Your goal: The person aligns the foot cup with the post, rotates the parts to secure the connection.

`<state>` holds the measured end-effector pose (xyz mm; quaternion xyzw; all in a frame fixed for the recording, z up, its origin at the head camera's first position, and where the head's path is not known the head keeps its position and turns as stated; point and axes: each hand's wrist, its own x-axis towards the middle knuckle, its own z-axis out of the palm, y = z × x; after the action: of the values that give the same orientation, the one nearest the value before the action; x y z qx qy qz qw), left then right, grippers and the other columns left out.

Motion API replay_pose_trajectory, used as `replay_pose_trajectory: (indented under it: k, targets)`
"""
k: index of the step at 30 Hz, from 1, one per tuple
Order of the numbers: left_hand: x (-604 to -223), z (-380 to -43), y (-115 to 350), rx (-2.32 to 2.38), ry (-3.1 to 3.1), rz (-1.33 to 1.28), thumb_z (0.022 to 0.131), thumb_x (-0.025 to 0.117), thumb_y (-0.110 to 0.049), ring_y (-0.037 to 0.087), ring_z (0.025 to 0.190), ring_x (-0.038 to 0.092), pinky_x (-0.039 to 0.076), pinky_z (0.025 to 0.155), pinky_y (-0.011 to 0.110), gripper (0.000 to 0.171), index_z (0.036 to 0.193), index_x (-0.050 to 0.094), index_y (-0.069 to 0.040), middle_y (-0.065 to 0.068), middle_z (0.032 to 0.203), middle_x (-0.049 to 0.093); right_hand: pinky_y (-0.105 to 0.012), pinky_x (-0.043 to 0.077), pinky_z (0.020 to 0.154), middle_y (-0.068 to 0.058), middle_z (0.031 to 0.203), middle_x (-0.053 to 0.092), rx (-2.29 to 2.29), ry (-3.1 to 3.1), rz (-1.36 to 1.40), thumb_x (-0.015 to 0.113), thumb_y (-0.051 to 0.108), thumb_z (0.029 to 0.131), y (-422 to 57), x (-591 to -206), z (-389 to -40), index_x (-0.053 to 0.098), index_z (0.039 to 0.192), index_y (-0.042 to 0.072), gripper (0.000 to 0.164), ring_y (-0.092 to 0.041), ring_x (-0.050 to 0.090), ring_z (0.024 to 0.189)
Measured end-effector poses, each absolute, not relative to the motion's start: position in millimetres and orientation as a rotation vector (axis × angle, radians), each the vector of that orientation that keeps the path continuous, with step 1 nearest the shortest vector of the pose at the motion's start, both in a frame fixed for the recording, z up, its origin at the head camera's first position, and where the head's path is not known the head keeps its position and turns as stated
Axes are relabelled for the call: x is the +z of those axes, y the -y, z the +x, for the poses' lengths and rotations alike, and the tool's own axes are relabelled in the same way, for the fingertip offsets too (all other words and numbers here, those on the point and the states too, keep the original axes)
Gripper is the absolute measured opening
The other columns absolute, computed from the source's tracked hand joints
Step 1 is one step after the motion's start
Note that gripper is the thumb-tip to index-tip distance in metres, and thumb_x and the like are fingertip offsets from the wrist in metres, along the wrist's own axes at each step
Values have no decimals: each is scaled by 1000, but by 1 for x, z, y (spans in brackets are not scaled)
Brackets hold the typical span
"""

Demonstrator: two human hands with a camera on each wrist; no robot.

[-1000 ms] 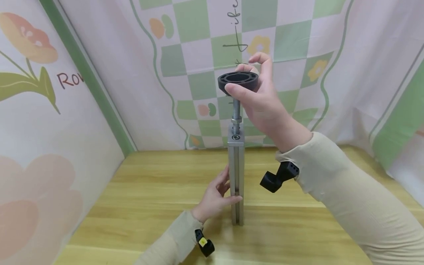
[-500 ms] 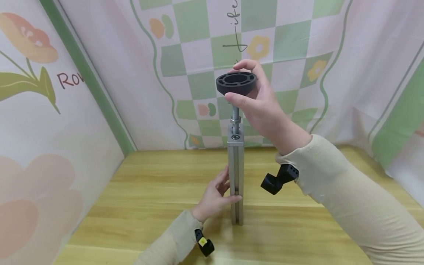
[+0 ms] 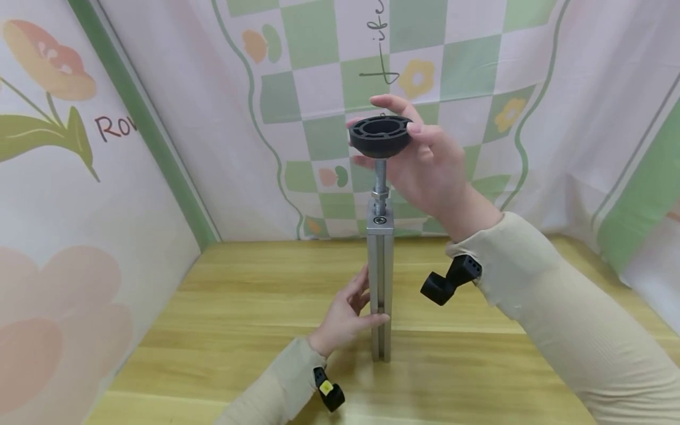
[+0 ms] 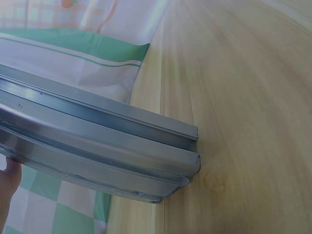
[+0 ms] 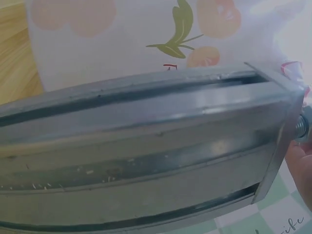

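Note:
An aluminium profile (image 3: 374, 268) stands upright on the table, with a metal end plate (image 3: 380, 228) on top. From the plate rises a threaded rod (image 3: 380, 172) bearing a nut (image 3: 379, 193) and a black round levelling foot (image 3: 379, 146). My left hand (image 3: 342, 316) grips the profile low down, thumb across its front, fingers partly hidden. My right hand (image 3: 430, 171) holds the foot, thumb on the right rim and fingers around the far and left sides. The left wrist view shows the profile's lower end (image 4: 146, 161); the right wrist view shows its plated end (image 5: 280, 141).
The wooden table (image 3: 239, 295) reaches back to a green-and-white checked cloth (image 3: 319, 88). A flower-printed cloth wall (image 3: 159, 224) borders the left side. Black camera mounts (image 3: 438, 288) sit on both wrists.
My right thumb has moved from the front of the foot to its right rim, and the fingers have shifted round the far and left sides. The left hand and profile stay put.

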<state>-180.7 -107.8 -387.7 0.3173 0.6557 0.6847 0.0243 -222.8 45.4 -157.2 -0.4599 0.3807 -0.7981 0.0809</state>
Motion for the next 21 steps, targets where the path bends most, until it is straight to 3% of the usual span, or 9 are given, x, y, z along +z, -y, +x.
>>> replay_pose_trajectory:
  k: [4, 8, 14, 21]
  targets:
    - [-388, -181, 107, 2122, -2033, 998, 83, 68, 2, 16, 136, 35, 32, 111, 33, 87, 152, 18, -12, 0, 159, 14, -40, 43, 91, -17, 116, 54, -2363, -1096, -1398, 51, 18, 79, -44, -158, -222, 48, 120, 12, 42, -26, 51, 98]
    - [-387, -181, 106, 2125, -2035, 1000, 82, 68, 5, 15, 136, 35, 32, 112, 34, 87, 152, 18, -13, -1, 159, 14, -37, 45, 89, -16, 114, 55, -2418, -1118, -1380, 50, 16, 81, -43, -158, -219, 52, 114, 10, 34, -25, 53, 96]
    - [-387, -179, 107, 2127, -2038, 993, 82, 67, 6, 12, 134, 37, 29, 112, 43, 88, 152, 17, -12, 1, 159, 13, -36, 46, 88, -13, 109, 57, -2449, -1169, -1361, 50, 17, 83, -44, -159, -217, 52, 111, 10, 29, -23, 56, 91]
    - [-387, -178, 107, 2125, -2054, 972, 82, 67, 6, 15, 133, 38, 30, 111, 43, 88, 152, 17, -12, 1, 159, 15, -32, 47, 84, -10, 109, 48, -2501, -1272, -1314, 56, 20, 85, -43, -161, -217, 51, 107, 11, 24, -19, 54, 91]
